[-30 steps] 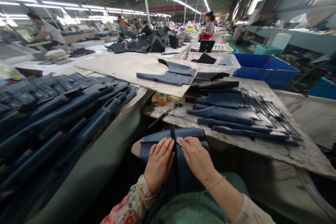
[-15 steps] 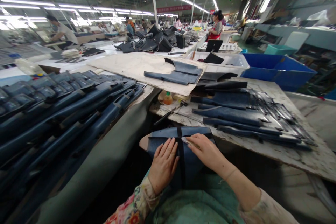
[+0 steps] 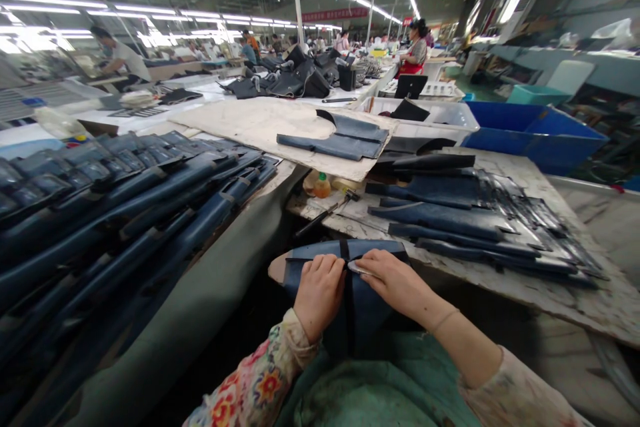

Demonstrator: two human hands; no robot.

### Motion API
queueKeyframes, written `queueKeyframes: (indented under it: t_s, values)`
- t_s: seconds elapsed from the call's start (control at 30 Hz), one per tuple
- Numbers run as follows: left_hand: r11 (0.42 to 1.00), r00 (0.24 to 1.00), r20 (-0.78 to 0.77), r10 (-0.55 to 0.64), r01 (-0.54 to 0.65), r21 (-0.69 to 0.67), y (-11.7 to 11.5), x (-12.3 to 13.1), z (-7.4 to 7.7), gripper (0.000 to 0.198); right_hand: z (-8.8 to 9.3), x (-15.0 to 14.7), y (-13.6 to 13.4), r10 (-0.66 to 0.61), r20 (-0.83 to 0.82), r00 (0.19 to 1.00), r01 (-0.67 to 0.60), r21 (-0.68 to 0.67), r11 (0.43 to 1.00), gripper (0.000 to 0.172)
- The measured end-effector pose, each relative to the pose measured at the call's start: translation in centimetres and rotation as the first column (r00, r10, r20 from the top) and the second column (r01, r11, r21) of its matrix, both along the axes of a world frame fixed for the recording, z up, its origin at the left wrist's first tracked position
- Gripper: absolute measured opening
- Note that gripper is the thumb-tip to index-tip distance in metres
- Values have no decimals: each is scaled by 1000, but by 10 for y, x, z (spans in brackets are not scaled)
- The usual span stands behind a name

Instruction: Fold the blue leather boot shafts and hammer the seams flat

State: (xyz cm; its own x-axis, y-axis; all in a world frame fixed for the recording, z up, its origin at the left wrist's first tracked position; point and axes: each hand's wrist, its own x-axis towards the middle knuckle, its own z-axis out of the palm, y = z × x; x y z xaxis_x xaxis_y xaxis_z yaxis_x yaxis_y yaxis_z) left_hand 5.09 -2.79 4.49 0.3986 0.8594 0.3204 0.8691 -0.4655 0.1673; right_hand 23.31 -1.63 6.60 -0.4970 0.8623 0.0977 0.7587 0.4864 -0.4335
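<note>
A dark blue leather piece (image 3: 373, 305) lies over a rounded support with a pale end (image 3: 278, 271), just above my lap. Down its middle runs a black strip (image 3: 350, 327), crossed by a folded seam. My left hand (image 3: 320, 290) is left of the strip, its fingers bent and closed at the seam, seemingly pinching the leather; the fingertips are partly hidden. In my right hand (image 3: 397, 282) is a small flat pale scraper-like tool (image 3: 361, 269), its tip at the seam beside the strip. Both hands almost meet there.
Stacked blue leather pieces (image 3: 435, 217) cover the right bench; more (image 3: 150, 207) fill the left table. A hammer (image 3: 327, 212) and an orange bottle (image 3: 322, 185) stand ahead. Beyond are a cut piece (image 3: 345, 137) on a board (image 3: 235, 121), a blue bin (image 3: 535, 137) and a co-worker (image 3: 415, 50).
My left hand has gone from lying flat with stretched fingers to bent fingers closed at the seam. My right hand keeps the tool at nearly the same spot, turned slightly.
</note>
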Motion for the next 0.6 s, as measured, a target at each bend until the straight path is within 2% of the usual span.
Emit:
queueKeyframes:
  t_s: [0.2, 0.33, 0.5, 0.6]
  values:
    - [994, 998, -15, -63, 64, 90, -1, -3, -9, 23, 0, -1, 0, -18, -20, 1000, 17, -20, 1000, 27]
    - [991, 994, -35, -103, 106, 79, 1, -6, -15, 27, -2, -7, -1, -67, -6, 998, 67, 2, 998, 27]
    - [984, 985, -24, -169, 170, 51, 5, -8, -22, 33, 0, -18, -1, -140, 107, 984, 139, 17, 990, 30]
    - [985, 985, -1, -170, 170, 21, 6, -8, -23, 33, 4, -22, 1, -148, 210, 967, 148, 16, 989, 31]
